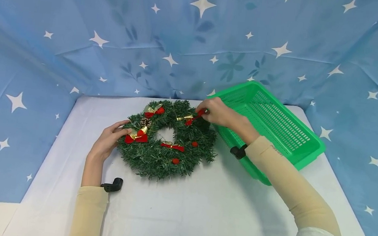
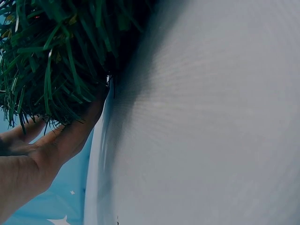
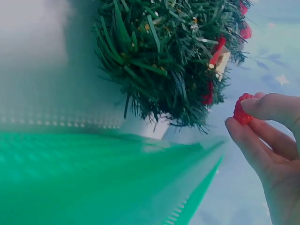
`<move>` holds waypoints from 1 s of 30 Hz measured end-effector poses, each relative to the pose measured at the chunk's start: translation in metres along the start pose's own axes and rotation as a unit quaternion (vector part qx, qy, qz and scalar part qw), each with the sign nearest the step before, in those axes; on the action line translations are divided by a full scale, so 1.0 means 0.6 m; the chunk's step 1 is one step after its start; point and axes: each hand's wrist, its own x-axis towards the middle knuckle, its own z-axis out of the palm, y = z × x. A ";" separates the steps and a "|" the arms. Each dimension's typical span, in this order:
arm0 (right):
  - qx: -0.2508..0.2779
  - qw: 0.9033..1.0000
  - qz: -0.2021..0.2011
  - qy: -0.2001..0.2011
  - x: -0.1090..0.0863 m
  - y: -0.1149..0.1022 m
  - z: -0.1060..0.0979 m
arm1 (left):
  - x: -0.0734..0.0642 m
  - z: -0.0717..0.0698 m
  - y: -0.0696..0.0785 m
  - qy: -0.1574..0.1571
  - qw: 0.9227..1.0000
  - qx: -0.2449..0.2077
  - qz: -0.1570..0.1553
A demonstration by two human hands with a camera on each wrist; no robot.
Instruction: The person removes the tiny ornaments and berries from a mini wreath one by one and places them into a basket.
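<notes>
A green Christmas wreath (image 1: 161, 167) lies on the white table. It carries several red and gold bows, one being the lower-left bow (image 1: 136, 138), a pine cone (image 1: 146, 122) and small red berries, one of them the front berry (image 1: 175, 161). My left hand (image 1: 106, 140) grips the wreath's left edge, thumb on top near that bow and fingers partly hidden by the greenery. Between thumb and fingertips, my right hand (image 1: 218, 112) pinches a bumpy red berry (image 3: 243, 108) just over the wreath's upper right, close to another bow (image 1: 193, 120).
To the right of the wreath stands a green plastic basket (image 1: 290, 125) with perforated walls, under my right forearm. The white tabletop (image 1: 172, 212) extends toward me. A blue curtain with white stars (image 1: 185, 25) hangs behind and along the sides.
</notes>
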 end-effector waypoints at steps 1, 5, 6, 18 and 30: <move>-0.002 1.000 -0.004 0.003 -0.001 0.000 -0.002 | 0.000 0.000 -0.001 0.001 1.000 0.002 -0.002; -0.007 1.000 -0.009 0.016 -0.007 0.000 -0.012 | 0.000 -0.002 -0.003 0.006 1.000 0.007 -0.004; -0.009 1.000 -0.010 0.018 -0.009 0.001 -0.014 | 0.001 -0.003 -0.004 0.006 1.000 0.008 -0.004; -0.022 0.999 0.013 0.021 -0.030 0.008 -0.032 | 0.001 -0.008 -0.005 0.004 1.000 0.015 -0.006; -0.022 0.998 0.043 0.027 -0.057 0.030 -0.042 | 0.005 -0.004 -0.005 -0.001 1.000 0.009 -0.005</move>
